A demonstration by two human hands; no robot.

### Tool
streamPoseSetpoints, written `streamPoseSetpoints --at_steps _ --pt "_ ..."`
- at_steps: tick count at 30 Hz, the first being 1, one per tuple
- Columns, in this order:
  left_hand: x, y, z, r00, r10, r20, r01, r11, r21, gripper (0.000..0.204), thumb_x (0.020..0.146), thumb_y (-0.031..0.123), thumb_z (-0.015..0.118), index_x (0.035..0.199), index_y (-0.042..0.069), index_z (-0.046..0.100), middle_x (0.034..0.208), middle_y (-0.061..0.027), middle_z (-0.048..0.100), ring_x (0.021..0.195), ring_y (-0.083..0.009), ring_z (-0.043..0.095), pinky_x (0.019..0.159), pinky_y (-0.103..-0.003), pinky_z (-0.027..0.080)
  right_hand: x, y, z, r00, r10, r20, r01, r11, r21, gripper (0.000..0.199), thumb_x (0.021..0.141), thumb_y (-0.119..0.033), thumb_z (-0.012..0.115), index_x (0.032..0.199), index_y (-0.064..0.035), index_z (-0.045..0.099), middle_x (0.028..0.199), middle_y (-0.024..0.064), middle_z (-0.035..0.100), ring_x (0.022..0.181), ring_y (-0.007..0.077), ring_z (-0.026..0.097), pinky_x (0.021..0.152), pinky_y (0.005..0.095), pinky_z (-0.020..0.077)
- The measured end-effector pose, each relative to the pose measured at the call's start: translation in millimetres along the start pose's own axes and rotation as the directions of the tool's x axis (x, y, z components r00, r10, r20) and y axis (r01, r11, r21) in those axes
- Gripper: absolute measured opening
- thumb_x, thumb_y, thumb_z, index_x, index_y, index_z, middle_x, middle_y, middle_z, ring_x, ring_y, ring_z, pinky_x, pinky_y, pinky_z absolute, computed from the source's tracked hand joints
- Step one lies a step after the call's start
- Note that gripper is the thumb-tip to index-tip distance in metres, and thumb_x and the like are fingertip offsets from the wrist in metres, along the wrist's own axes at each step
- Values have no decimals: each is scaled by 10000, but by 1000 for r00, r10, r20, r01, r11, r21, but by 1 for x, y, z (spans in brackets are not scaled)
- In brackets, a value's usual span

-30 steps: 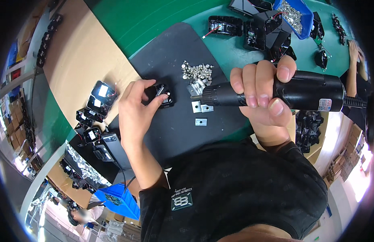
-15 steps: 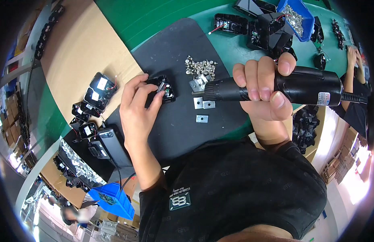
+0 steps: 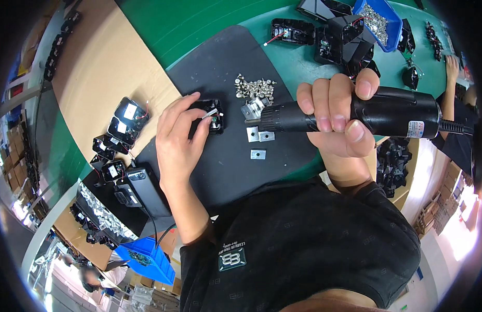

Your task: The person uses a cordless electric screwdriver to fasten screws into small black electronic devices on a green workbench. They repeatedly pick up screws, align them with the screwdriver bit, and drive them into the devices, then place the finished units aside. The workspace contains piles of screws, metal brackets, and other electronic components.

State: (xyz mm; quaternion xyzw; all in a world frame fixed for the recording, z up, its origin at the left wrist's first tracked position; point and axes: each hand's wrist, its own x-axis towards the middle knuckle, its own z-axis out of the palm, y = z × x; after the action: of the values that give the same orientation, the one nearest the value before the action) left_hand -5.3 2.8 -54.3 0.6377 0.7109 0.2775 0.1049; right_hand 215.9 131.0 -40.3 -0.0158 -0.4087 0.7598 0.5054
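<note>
Between the thumb and fingers of my left hand [image 3: 179,130] is a small metal plate [image 3: 210,113], tilted over a black plastic housing [image 3: 216,125] on the dark mat. Some of the housing is hidden by my fingers. My right hand [image 3: 340,112] is wrapped round a black electric screwdriver [image 3: 397,111], lying level with its tip to the left. Near that tip are loose metal plates [image 3: 258,154] and a small stack of metal plates [image 3: 255,109]. A pile of screws [image 3: 255,87] sits just beyond them.
Black housings with white labels [image 3: 129,112] stand at left, beside a dark phone-like device [image 3: 142,186]. A blue bin of small metal parts [image 3: 376,23] and more black housings [image 3: 293,32] are at the far right. A co-worker's hand [image 3: 452,67] shows at the right edge.
The metal plate in my left hand has turned to a flatter tilt over the housing. My right hand and the screwdriver have barely moved. The view has shifted slightly.
</note>
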Motion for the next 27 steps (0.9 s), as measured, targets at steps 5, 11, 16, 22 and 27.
streamPoseSetpoints --at_steps 5,11,16,22,27 --pt "2 0 5 994 -108 27 109 991 -79 253 739 20 748 973 34 651 1088 -110 671 977 -278 650 845 -365 509 1 -2 1 1000 12 -5 -12 1000 -17 407 848 -165 648 1186 -158 422 766 -4 508 668 135 509 776 367 462" --pt "7 8 -2 981 -183 63 184 983 -7 353 749 8 722 1093 37 650 1030 -116 665 971 -253 648 866 -338 499 2 -6 2 999 40 28 -39 999 -4 378 855 -169 657 1167 -194 444 777 -44 499 688 104 486 783 332 404" --pt "-2 20 -15 995 -35 -90 39 998 48 357 732 74 742 1077 21 665 1051 -139 656 975 -304 636 893 -380 484 3 -8 1 997 38 62 -40 999 30 390 865 -175 650 1198 -205 449 792 -50 501 703 99 490 793 325 395" --pt "-14 42 -7 995 79 -68 -82 996 -34 440 600 284 869 926 35 713 901 -93 696 802 -255 651 718 -329 513 -1 -10 7 993 53 102 -63 993 98 405 877 -179 642 1226 -200 439 802 -38 506 726 113 509 818 332 417" --pt "-17 43 6 993 85 -81 -99 977 -188 351 633 205 848 917 38 727 830 -56 700 732 -210 641 643 -318 469 4 -16 19 990 67 125 -89 979 183 365 868 -131 658 1183 -200 489 824 -44 531 770 95 515 814 280 367"
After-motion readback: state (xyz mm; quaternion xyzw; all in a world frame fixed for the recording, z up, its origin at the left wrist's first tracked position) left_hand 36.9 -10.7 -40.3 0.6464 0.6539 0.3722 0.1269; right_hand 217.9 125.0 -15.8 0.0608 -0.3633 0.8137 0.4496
